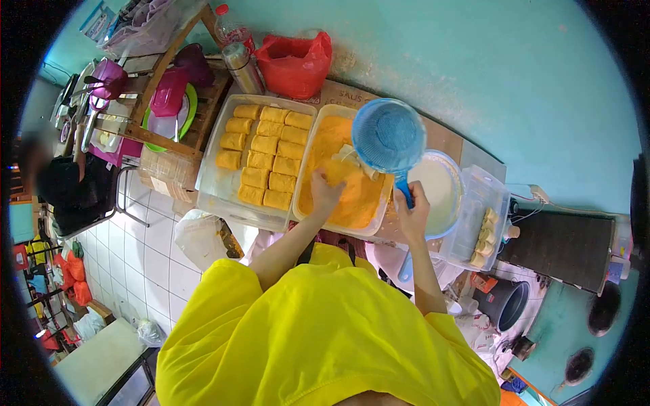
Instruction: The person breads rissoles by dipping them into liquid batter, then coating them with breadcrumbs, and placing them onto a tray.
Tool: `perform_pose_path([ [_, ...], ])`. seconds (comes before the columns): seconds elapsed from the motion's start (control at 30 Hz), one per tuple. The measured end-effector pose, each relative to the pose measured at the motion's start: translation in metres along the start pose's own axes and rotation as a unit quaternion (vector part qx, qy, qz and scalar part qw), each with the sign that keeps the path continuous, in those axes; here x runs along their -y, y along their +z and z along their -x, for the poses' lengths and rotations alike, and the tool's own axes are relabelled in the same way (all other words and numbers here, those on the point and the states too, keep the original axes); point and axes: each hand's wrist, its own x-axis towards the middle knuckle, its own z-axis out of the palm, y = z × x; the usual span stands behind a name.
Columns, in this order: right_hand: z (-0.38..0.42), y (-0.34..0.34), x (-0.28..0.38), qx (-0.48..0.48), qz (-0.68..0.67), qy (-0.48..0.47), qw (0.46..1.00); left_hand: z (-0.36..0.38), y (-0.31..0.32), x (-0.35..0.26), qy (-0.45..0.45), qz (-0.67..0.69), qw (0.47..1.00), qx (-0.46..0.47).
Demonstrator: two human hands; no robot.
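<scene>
My right hand (413, 213) grips the handle of a blue plastic strainer (389, 135), raised over the right side of a tub and the edge of a basin. Orange breadcrumbs (345, 210) fill the clear rectangular tub (296, 196). Down in them is my left hand (328, 193), its fingers curved around a heap of crumbs. Pale uncoated rolls (350, 154) lie in the crumbs just right of that hand, partly hidden by the strainer. Pale liquid batter (433, 186) sits in the round basin (462, 183) beside the tub.
At left, a clear container (213, 193) holds several rows of crumb-coated rolls (261, 160). A clear box (467, 230) with uncoated rolls (484, 240) stands at right. Behind are a red plastic bag (294, 64) and a steel flask (242, 68). A wooden rack (203, 128) borders the left.
</scene>
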Motion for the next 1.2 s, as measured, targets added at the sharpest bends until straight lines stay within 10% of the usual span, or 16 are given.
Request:
perform_pose_path([
  [0.4,0.071,-0.078,-0.057,-0.176,0.025,0.174,0.969,-0.026,0.032,0.007,0.001,0.002,0.999,-0.045],
  [0.7,0.087,-0.069,-0.107,-0.122,0.139,0.271,0.945,-0.029,0.031,0.021,-0.025,0.028,0.998,-0.052],
  [0.9,0.065,-0.058,-0.046,-0.234,0.287,0.092,0.924,0.003,-0.022,0.014,-0.065,-0.213,0.972,0.079],
  [1.0,0.055,-0.029,-0.040,-0.189,0.212,-0.024,0.958,0.035,-0.022,-0.010,0.146,-0.443,0.884,-0.026],
  [1.2,0.068,0.065,-0.028,0.025,0.172,-0.036,0.984,0.015,0.014,-0.017,0.120,-0.425,0.897,0.022],
])
